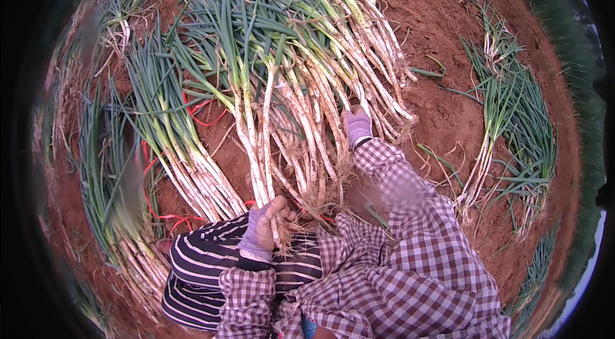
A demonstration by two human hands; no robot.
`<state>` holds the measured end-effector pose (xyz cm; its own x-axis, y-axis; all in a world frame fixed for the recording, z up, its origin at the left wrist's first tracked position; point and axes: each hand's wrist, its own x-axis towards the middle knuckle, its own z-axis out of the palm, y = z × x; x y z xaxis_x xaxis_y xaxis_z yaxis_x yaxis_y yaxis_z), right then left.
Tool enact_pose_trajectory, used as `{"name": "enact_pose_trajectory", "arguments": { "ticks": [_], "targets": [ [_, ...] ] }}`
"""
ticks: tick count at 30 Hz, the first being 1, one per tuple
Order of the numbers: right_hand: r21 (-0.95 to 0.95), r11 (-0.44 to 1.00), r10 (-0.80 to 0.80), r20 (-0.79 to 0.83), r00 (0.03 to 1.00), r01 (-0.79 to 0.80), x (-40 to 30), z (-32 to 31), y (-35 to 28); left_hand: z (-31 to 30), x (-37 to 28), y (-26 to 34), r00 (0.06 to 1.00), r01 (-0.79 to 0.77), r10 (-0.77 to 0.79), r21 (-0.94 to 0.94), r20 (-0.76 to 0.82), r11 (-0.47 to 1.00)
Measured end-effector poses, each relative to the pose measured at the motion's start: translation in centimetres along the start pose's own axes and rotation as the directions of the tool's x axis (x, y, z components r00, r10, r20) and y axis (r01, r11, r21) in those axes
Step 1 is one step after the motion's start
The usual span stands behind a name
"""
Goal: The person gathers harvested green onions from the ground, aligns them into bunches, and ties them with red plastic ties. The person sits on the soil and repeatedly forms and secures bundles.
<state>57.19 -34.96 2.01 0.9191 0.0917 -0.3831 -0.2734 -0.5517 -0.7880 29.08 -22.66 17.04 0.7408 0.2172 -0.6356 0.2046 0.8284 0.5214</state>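
My left hand (270, 227), in a light purple fingerless glove, grips a few long green onions (253, 147) low on their white shanks. Their stringy roots (287, 238) hang out below the fist, over my striped trouser leg. At the right side of the large heap of green onions (307, 75), my right hand (356, 123) has its fingers curled around a white shank near the lower end. The sleeve and the angle of the hand hide part of that grip. Soil clings to the white shanks, and the green leaves point away from me.
A separate bunch of green onions (192, 171) lies to the left, beside red tying strips (180, 218) on reddish soil (432, 113). More onions (122, 238) lie farther left. On the right are other bunches (490, 132) and loose leaf scraps (427, 72).
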Motion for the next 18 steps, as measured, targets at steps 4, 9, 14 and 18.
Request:
{"name": "enact_pose_trajectory", "arguments": {
  "ticks": [4,9,14,18],
  "targets": [
    [-0.143,0.989,0.104,0.501,0.859,-0.036,-0.7,-15.6,-3.3,-1.3,0.6,-1.0,0.999,-0.032,0.033,-0.045,0.018,0.998],
    [-0.343,0.917,-0.246,-0.091,0.965,0.202,-4.9,-42.1,-5.2,-0.9,0.4,-1.2,0.998,-0.042,0.041,-0.008,-0.041,0.999],
    [-0.372,0.925,-0.291,-0.552,0.781,0.081,-9.6,-63.7,-0.4,-0.6,1.2,-1.5,0.998,0.062,-0.062,0.006,-0.004,0.998],
    [-0.507,0.803,0.045,-0.473,0.880,-0.314,-9.5,-61.3,8.3,-1.0,0.5,-1.4,0.999,0.006,-0.006,0.004,0.053,1.000]
  ]
}}
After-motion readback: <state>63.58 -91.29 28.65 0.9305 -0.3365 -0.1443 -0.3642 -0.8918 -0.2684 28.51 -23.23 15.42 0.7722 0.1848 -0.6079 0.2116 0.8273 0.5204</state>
